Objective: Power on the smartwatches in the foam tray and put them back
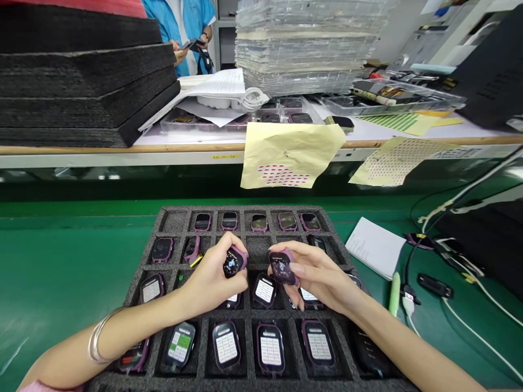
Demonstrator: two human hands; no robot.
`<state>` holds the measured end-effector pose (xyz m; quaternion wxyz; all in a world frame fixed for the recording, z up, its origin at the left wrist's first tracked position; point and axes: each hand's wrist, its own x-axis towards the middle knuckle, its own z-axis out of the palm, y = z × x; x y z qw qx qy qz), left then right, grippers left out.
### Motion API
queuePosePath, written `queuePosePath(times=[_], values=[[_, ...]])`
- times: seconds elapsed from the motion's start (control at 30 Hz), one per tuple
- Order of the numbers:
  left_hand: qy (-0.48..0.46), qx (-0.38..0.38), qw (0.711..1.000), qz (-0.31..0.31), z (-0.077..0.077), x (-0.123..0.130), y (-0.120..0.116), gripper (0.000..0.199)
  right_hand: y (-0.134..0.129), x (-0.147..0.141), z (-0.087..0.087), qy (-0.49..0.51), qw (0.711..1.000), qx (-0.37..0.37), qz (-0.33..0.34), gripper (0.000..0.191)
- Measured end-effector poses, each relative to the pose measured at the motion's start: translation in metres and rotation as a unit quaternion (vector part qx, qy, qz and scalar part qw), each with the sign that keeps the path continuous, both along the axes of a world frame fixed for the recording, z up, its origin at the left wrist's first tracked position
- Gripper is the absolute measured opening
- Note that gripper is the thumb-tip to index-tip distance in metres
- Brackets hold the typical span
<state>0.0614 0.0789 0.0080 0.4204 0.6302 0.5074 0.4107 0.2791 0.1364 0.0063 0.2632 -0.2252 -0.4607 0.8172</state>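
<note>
My left hand grips a purple smartwatch case between thumb and fingers, its lit screen showing a dial. In my right hand is a second purple smartwatch case, also with a lit dial, the thumb resting at its edge. Both are held just above a black foam tray divided into compartments. Several watch cases lie in it, such as one with a white grid on its screen and one partly green. A watch case with a yellow piece below it leans in its compartment left of my left hand.
The tray sits on a green bench. To the right are a notepad, a green pen and cables. Above, a shelf carries black foam stacks and clear trays. Behind it stands a person in blue.
</note>
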Motion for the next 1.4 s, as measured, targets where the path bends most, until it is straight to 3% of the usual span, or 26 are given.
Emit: queuePosePath(times=[0.77, 1.4], values=[[-0.004, -0.034, 0.999, -0.009, 0.0005, 0.0, 0.0006, 0.022, 0.0029, 0.0032, -0.0015, 0.017, 1.0, -0.002, -0.001, 0.032], [0.0, 0.01, 1.0, 0.01, 0.0027, -0.001, 0.001, 0.023, 0.0016, 0.0053, -0.0013, 0.015, 1.0, 0.006, -0.005, 0.033]])
